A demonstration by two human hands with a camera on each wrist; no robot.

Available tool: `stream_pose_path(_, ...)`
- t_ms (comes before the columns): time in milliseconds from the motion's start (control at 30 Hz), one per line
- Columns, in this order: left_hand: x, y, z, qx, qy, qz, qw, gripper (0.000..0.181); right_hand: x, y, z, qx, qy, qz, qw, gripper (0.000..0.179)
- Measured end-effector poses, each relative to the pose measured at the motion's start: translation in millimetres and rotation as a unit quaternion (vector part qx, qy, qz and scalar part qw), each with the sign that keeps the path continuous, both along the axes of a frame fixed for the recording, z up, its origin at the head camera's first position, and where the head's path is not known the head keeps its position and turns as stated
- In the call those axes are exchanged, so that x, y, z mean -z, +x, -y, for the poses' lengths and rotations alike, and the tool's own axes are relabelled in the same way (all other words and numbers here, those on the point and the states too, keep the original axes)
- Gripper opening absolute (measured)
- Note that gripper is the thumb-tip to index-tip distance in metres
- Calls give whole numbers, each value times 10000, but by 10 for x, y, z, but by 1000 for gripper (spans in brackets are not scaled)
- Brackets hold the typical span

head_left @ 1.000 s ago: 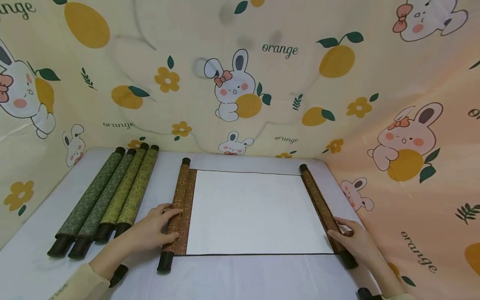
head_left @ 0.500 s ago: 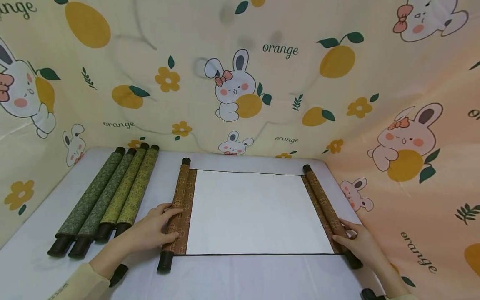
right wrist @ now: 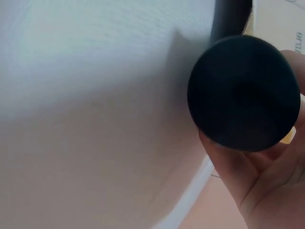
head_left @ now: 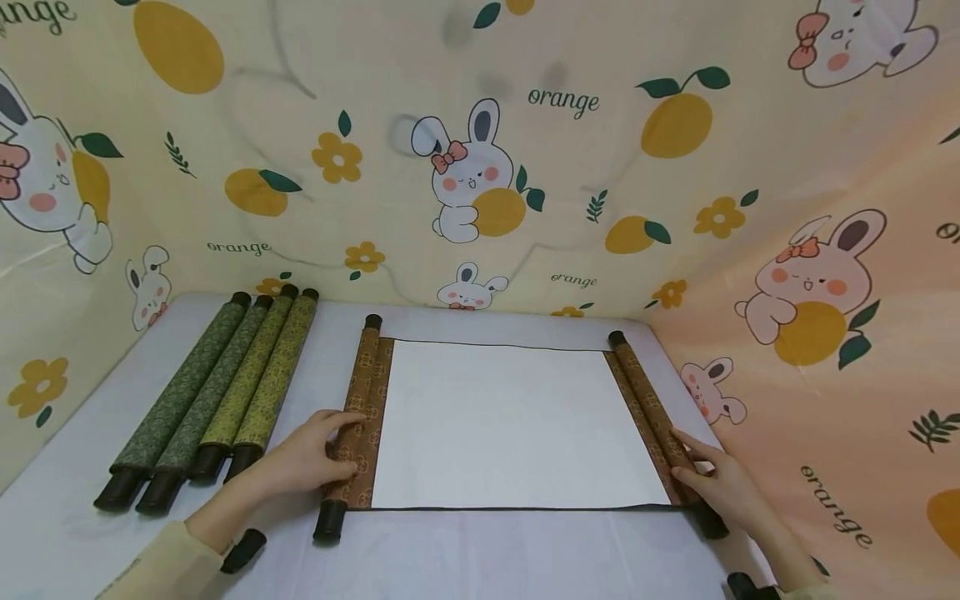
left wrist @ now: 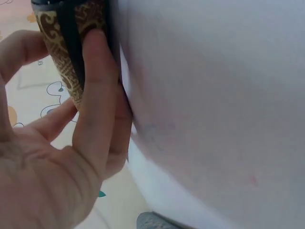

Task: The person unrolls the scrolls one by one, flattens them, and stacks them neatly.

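Scroll: brown-patterned scroll (head_left: 381, 417), spread open across the middle of the worktop (head_left: 517, 554), between the 2 hands.
Sheet: blank white sheet (head_left: 510, 425), flat, with a thin dark border along its near and far edges.
Left roll: brown left roll (head_left: 363, 367) with black ends, beside a brown strip at the sheet's left side.
Right roll: brown right roll (head_left: 637, 379), slanting, its near end farther right than its far end; a narrow brown strip lies along its inner side.
Left hand: the left hand (head_left: 303, 450) grips the left roll near its lower part, fingers (left wrist: 95, 95) curled round it.
Right hand: the right hand (head_left: 716, 483) holds the right roll near its lower end, thumb and fingers on either side; in the right wrist view a round black end cap (right wrist: 244, 93) hides part of the grasp.
Rolled scrolls: 2 dark green scrolls (head_left: 180, 387) and 2 yellow-green scrolls (head_left: 262, 375), side by side at the left, apart from the brown scroll.
Backdrop: cream cloth (head_left: 292, 50) printed with rabbits, oranges and flowers.
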State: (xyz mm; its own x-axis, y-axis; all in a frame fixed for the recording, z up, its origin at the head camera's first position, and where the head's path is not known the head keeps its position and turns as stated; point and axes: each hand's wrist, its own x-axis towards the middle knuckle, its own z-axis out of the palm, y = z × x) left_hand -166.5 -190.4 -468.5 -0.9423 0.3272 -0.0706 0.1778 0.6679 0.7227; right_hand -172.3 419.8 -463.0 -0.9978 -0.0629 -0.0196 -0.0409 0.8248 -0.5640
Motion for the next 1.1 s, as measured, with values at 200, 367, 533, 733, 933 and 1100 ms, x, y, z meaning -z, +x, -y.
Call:
stream_pose_path(200, -38, -68, 16, -154, 250, 105, 9995, 73, -10, -41, 19, 5, 36, 48, 10000, 63)
stream_pose_path(367, -70, -211, 11, -277, 203, 175, 9993, 75, -24, -122, 84, 34, 137, 49, 9999, 62)
stream_pose_path(533, -109, -390, -6, -290, -107, 138, 9994, 75, -23, -216, 179, 32, 189, -197, 9996, 60)
stream_pose_path(733, -143, -541, -9, -254, -416, 20, 9988, 74, -19, -345, 233, 31, 320, -344, 9989, 58)
stream_pose_path(933, -115, -605, -3, -333, -375, 39, 9987, 71, -55, -468, 258, -65, 514, -541, 9972, 55)
stream_pose_path(1100, -102, -628, 13, -375, -340, 77, 9987, 70, -78, -499, 304, -70, 772, -532, 9956, 56)
